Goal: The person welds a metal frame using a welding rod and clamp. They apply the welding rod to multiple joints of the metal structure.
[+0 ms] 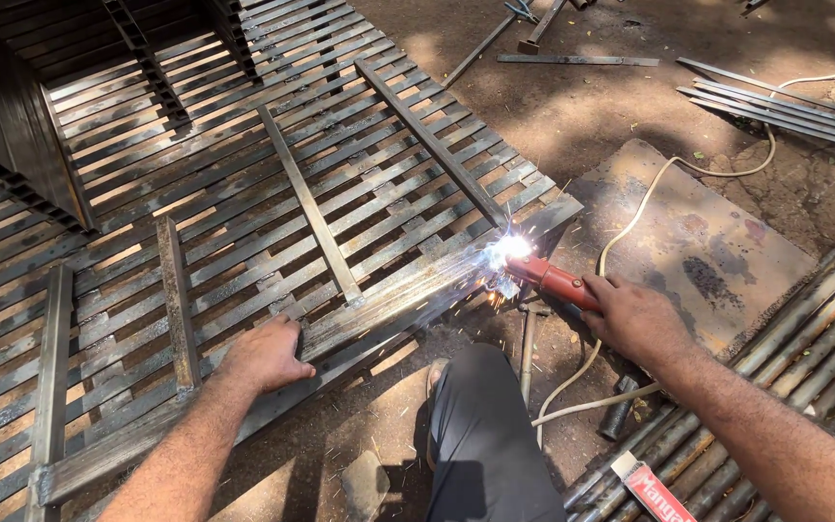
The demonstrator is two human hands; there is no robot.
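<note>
Electrode holder point(558, 281) in right hand point(636, 319) points up-left at grille point(244, 222).

Bare dirt ground point(572, 106) carries everything here. On it lie a slatted steel grille point(244, 222), a rusty flat metal sheet point(707, 251), loose flat bars point(785, 106) and a stack of round pipes point(804, 367).

One head-worn view looks steeply down, close over the metal grille point(244, 222), perhaps facing its near edge.
</note>
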